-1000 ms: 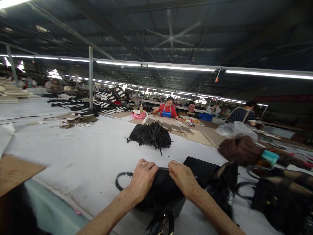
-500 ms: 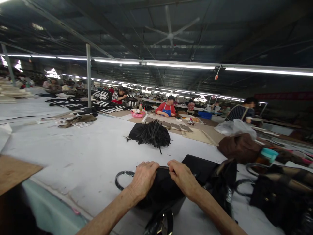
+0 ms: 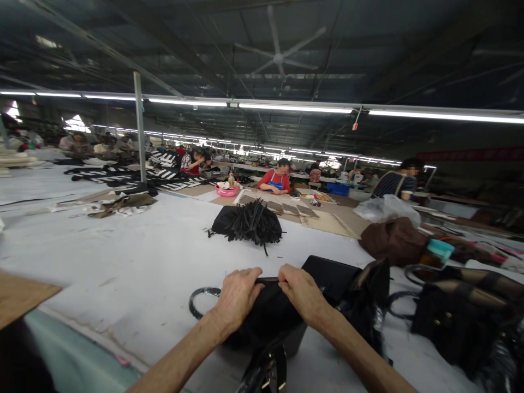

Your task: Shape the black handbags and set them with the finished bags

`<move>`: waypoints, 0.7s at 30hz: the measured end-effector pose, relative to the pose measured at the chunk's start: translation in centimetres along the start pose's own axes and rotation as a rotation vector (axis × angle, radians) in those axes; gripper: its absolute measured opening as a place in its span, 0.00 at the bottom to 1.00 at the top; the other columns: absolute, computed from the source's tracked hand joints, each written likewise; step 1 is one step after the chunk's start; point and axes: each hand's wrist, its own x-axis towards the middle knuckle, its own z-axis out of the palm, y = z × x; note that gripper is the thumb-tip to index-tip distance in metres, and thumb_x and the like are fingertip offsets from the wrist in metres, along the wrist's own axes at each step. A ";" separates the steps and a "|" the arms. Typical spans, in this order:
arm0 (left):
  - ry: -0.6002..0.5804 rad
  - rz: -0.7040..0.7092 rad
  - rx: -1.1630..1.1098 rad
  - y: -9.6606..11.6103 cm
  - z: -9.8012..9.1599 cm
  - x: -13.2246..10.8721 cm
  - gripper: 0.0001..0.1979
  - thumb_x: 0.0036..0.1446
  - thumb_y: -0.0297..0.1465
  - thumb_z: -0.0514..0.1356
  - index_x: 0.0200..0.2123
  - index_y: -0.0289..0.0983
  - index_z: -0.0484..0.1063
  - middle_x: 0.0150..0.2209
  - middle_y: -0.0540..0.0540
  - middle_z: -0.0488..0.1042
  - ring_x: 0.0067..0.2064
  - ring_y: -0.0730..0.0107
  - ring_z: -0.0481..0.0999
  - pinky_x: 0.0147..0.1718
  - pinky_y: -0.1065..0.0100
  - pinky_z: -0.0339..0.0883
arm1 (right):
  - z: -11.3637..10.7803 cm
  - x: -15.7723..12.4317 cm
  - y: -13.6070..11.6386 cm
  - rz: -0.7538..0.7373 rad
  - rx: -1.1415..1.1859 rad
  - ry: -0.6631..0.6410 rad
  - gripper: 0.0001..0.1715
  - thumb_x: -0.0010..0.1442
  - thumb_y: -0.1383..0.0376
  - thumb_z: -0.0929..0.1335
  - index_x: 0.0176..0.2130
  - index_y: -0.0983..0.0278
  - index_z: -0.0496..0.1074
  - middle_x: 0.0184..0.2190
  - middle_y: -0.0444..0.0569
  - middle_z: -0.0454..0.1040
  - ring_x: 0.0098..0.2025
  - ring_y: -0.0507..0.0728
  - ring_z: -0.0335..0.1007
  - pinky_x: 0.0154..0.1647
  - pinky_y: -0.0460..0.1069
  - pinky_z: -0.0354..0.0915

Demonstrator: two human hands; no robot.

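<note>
A black handbag [image 3: 272, 314] lies before me on the white-covered table [image 3: 135, 251]. My left hand [image 3: 238, 297] grips the left part of its top edge, fingers curled over it. My right hand [image 3: 303, 292] pinches the same edge a little further right, with a short stretch of edge showing between the two. One wrapped handle [image 3: 200, 303] loops out to the left of my left hand; another handle [image 3: 278, 368] with metal fittings hangs at the near side. The inside of the bag is hidden.
Black strips [image 3: 256, 222] lie piled beyond the bag. More black bags [image 3: 462, 322], a brown cloth bundle [image 3: 393, 241] and a teal-lidded jar [image 3: 438, 252] are at right. People sit across the table, one in red [image 3: 274, 180].
The view has turned slightly, so the surroundings sit a little further left. Both hands keep their hold on the bag's edge, with little movement.
</note>
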 end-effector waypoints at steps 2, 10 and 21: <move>-0.017 0.007 0.047 0.6 -0.2 0.4 0.09 0.53 0.38 0.54 0.36 0.40 0.65 0.33 0.47 0.73 0.36 0.63 0.71 0.35 0.65 0.60 | 0.2 0.1 0.1 0.013 -0.011 0.007 0.06 0.51 0.73 0.59 0.26 0.63 0.60 0.25 0.43 0.66 0.28 0.50 0.60 0.29 0.45 0.51; -0.126 -0.037 -0.037 1.8 0.0 2.6 0.08 0.52 0.36 0.54 0.30 0.40 0.71 0.30 0.48 0.74 0.34 0.65 0.72 0.32 0.68 0.59 | 0.6 0.2 0.5 0.110 0.044 -0.017 0.15 0.48 0.73 0.61 0.38 0.61 0.64 0.31 0.45 0.70 0.33 0.53 0.63 0.32 0.44 0.52; -0.230 -0.057 -0.319 -0.3 0.1 3.3 0.10 0.46 0.37 0.56 0.28 0.40 0.74 0.20 0.55 0.68 0.27 0.73 0.65 0.26 0.75 0.55 | -1.1 -0.5 1.1 0.076 0.017 -0.181 0.14 0.55 0.63 0.61 0.22 0.63 0.69 0.18 0.41 0.66 0.24 0.49 0.58 0.24 0.44 0.47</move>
